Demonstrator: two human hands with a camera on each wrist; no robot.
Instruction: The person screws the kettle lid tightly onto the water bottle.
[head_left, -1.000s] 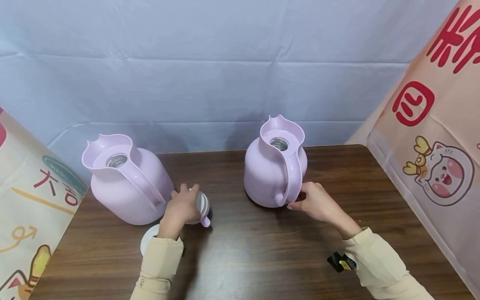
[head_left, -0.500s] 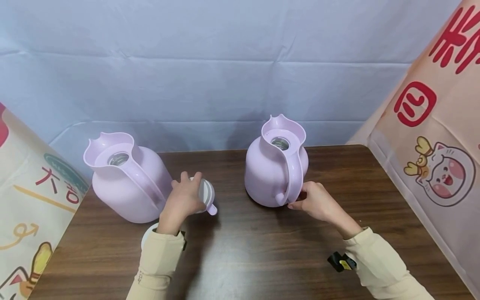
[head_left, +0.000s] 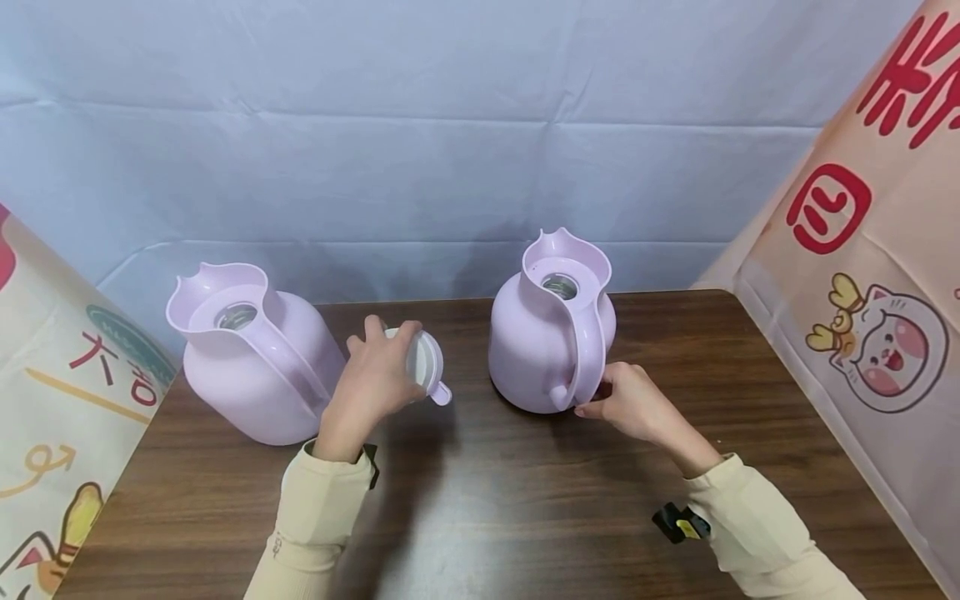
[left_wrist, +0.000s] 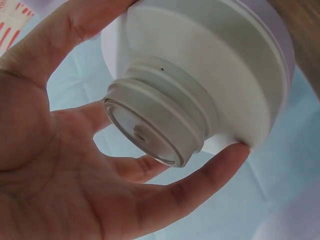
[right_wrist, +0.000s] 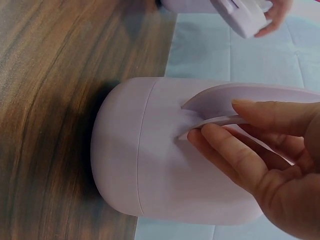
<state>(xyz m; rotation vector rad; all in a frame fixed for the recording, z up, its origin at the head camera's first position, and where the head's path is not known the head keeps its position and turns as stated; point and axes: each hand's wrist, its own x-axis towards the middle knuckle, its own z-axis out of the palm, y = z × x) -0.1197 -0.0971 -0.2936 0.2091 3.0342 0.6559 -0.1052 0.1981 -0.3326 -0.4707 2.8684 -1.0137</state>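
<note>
My left hand (head_left: 375, 375) holds a pale lilac lid (head_left: 426, 365) by its rim, tilted above the table between two jugs. In the left wrist view the lid's underside (left_wrist: 240, 65) shows a threaded white stopper, with fingers spread around it. My right hand (head_left: 633, 404) pinches the lower end of the handle (head_left: 590, 354) on the right lilac jug (head_left: 517, 358). That jug stands upright, its mouth uncovered. The right wrist view shows thumb and fingers on the handle near the jug body (right_wrist: 175, 185). The left lilac jug (head_left: 240, 387) stands beside my left hand, also uncovered.
Both jugs stand on a brown wood-grain table (head_left: 495, 517) near its back edge. A pale blue cloth (head_left: 420, 167) hangs behind. Printed cloths (head_left: 855, 275) flank both sides. A black strap piece (head_left: 678, 523) shows beside the right sleeve.
My left hand has lifted the lid and carried it forward and right, toward the right jug. The white disc under the left sleeve is now hidden. My right hand stays on the handle.
</note>
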